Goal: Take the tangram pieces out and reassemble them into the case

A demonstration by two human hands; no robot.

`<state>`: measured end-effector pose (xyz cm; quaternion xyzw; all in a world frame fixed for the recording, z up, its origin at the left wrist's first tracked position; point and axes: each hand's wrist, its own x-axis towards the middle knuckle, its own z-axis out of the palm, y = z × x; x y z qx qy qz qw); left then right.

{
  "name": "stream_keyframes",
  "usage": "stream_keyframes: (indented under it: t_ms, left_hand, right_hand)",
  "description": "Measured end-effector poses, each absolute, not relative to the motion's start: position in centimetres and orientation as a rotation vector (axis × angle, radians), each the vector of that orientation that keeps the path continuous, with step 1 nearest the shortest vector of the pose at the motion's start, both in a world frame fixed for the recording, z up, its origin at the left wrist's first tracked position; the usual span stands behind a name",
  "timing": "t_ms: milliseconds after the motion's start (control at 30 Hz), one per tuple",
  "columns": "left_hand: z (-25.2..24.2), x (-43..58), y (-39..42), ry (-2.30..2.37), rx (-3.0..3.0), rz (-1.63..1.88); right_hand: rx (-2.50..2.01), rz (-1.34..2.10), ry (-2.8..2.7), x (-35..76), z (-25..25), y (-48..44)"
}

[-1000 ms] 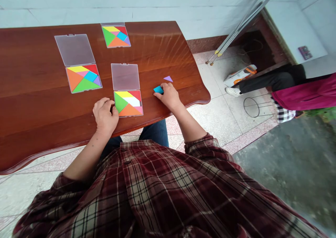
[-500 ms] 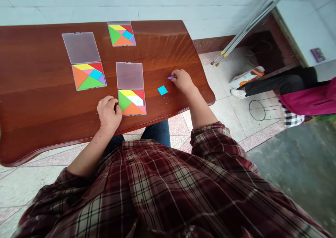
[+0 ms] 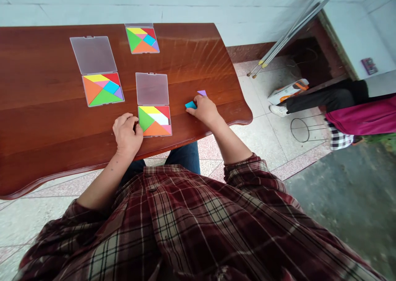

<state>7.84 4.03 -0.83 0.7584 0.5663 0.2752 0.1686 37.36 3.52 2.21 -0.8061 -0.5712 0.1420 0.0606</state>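
An open clear case (image 3: 154, 133) near the table's front edge holds yellow, red, green, orange and pink pieces, with a white gap among them. My left hand (image 3: 128, 134) rests at its left side, fingers curled, the tips touching the case edge. To the right of the case, my right hand (image 3: 205, 109) has thumb and fingers closed on the blue piece (image 3: 190, 105), which lies on or just above the table. Just beyond those fingers lies a purple triangle (image 3: 202, 93).
Two more cases, one at the left (image 3: 103, 89) and one at the back (image 3: 142, 41), hold full sets of coloured pieces. The brown table (image 3: 46, 120) meets a wall. On the right are crutches (image 3: 278, 37), a wire ring stand (image 3: 300, 130) and a seated person's leg (image 3: 321, 98).
My right hand has let go of the purple triangle and moved left and nearer to me, onto the blue piece. My left hand has stayed beside the case.
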Motion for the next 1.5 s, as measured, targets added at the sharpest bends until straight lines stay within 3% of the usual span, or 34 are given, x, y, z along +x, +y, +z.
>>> stream_keyframes:
  t_ms: [433, 700, 1000, 1500]
  left_hand:
    - [-0.8, 7.9, 4.1, 1.602, 2.152, 0.769]
    - [-0.8, 8.0, 4.0, 1.593, 2.115, 0.767]
    - [-0.6, 8.0, 3.9, 1.592, 2.121, 0.768]
    - [-0.4, 8.0, 3.8, 1.601, 2.123, 0.756]
  right_hand:
    - [-2.231, 0.654, -1.696, 34.8, 4.0, 3.6]
    - [-1.966, 0.723, -2.101, 30.2, 4.8, 2.7]
    - [-2.002, 0.652, -2.342, 27.9, 4.8, 3.2]
    - [-2.087, 0.632, -2.125, 28.9, 4.7, 2.9]
